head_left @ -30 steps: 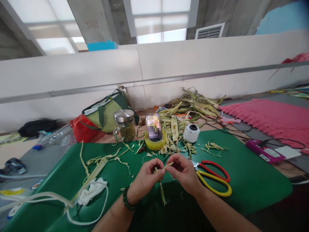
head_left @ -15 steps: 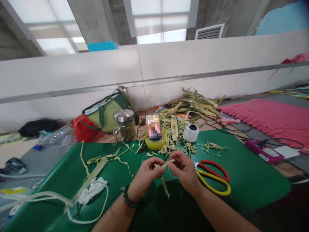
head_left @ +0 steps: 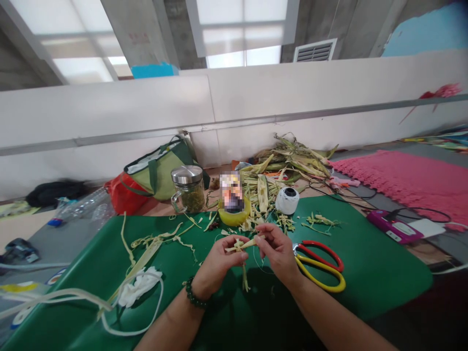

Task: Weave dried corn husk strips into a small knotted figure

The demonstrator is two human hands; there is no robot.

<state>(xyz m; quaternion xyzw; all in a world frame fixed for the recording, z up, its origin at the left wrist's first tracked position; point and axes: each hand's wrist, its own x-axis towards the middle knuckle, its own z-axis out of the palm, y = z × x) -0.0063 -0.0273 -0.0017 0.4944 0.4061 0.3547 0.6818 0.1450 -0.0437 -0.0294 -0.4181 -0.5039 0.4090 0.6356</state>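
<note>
A small figure of pale corn husk (head_left: 239, 245) sits between the thumb and fingers of my left hand (head_left: 218, 265), its frayed tail (head_left: 244, 280) hanging below them. From it a flat husk strip (head_left: 250, 243) reaches right, where my right hand (head_left: 281, 254) pinches its end between thumb and index finger. A thin thread hangs in a loop under the right hand. Scissors (head_left: 338, 282) with one red and one yellow handle lie just right of that hand, their blades partly hidden behind it. Both hands are above a green mat (head_left: 369, 243).
Behind the hands stand a white thread spool (head_left: 288, 201), a yellow ring-shaped holder (head_left: 234, 218) with a blurred screen, and a lidded glass jar (head_left: 192, 197). Husk scraps and a husk pile (head_left: 296, 156) lie around them. White tubing (head_left: 127, 335) and crumpled tissue (head_left: 141, 287) are at left.
My right hand has shifted slightly right and away from the left, so more of the husk strip shows between them. The husk figure has turned to show its top. The view has shifted slightly.
</note>
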